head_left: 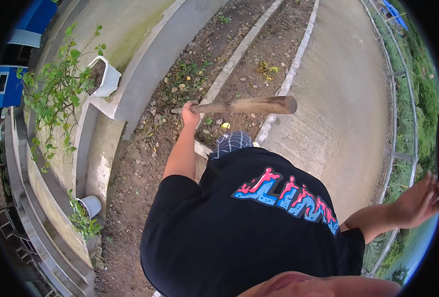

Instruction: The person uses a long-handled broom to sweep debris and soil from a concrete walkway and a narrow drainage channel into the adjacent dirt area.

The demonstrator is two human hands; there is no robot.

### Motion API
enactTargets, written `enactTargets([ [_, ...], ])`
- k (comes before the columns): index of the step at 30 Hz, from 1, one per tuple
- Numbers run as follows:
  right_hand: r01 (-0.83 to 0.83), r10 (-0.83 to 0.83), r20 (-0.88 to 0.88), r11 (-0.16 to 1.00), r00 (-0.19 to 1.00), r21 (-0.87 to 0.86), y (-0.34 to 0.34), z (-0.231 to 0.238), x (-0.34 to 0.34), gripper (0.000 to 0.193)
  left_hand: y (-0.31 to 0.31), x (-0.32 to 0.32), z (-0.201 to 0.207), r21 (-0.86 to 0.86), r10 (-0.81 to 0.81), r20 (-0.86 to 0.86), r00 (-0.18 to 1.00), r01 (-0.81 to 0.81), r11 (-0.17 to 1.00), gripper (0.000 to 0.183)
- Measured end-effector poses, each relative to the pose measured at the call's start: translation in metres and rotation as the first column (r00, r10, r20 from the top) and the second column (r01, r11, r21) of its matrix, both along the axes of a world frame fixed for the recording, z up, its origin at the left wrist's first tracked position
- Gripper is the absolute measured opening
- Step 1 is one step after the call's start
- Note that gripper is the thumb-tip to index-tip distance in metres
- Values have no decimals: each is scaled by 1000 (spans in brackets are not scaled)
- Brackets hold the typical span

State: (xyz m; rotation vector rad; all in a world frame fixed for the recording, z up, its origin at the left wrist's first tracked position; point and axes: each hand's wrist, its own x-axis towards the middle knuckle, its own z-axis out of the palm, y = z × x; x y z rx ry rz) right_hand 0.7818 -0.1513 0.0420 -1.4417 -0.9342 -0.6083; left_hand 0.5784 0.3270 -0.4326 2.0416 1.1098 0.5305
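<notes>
Right hand (418, 202) raised, well apart from left, fingers curled — can't tell if holding anything. Left hand (191, 115) clamped near thin end of wooden club (251, 106), sideways above soil strip (256, 57). Apparently one-handed hold — next move calls for firm grip. Beyond: white planter (109, 79).

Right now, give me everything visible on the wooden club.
The wooden club looks like one solid piece of brown wood, with darker and paler streaks along it. It is slim at the left and widens to a thick, blunt, rounded end at the right. It lies nearly level across the picture, in front of the body, its thick end seen against the concrete path. The left hand grips the slim part, with a short tip beyond. Whether it touches the ground is unclear.
</notes>
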Motion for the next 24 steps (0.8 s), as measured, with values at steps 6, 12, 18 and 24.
enactTargets([
  [6, -771, 598, -552, 621, 581, -140, 159, -157, 34, 92, -28, 44, -19, 145, 19, -188, 982, 8, 989, 20],
  [12, -883, 827, -502, 411, 256, 228, 241, -173, 52, 45, -24, 53, -28, 48, 29, 19, 999, -29, 998, 23],
  [18, -908, 920, 8, -389, -393, 155, 268, -89, 113, 27, -14, 59, 77, 369, -56, 154, 986, -5, 929, 33],
  [24, -628, 616, -195, -778, -763, 2, 367, -105, 125, 21, 13, 5, 77, 455, 193, 80, 978, -208, 866, 28],
])
